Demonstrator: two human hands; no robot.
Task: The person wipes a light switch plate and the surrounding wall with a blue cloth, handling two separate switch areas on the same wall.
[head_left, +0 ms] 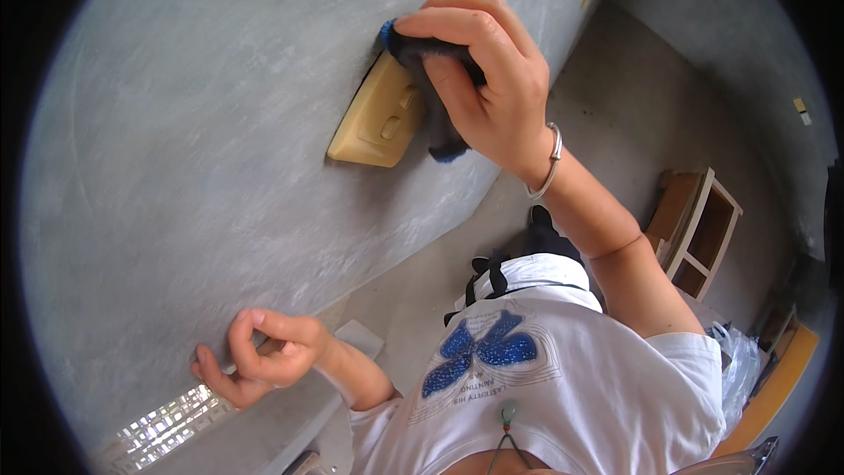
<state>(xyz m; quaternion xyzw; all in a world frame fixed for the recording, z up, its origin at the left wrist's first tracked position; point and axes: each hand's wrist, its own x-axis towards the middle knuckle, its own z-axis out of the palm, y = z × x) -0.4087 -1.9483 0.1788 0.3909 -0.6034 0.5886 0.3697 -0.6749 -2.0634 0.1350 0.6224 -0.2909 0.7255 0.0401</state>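
My right hand point(501, 79) pinches a dark cloth with blue edges point(442, 127) between its thumb and fingers. The cloth lies against the upper right part of a yellowed switch plate point(374, 127) on the grey wall and hides some of it. Two small raised parts of the plate show beside the cloth. Lower left, close to the wall, my left hand point(272, 354) is loosely curled, thumb tip against the index finger, with nothing in it. Whether its fingertips touch the wall I cannot tell.
The grey wall point(193, 167) fills the left side. On the floor at right stands a wooden frame with compartments point(699, 233). Near it are a clear plastic bag point(737, 369) and a yellow-orange board point(778, 378). A patterned opening point(171, 427) lets in light at lower left.
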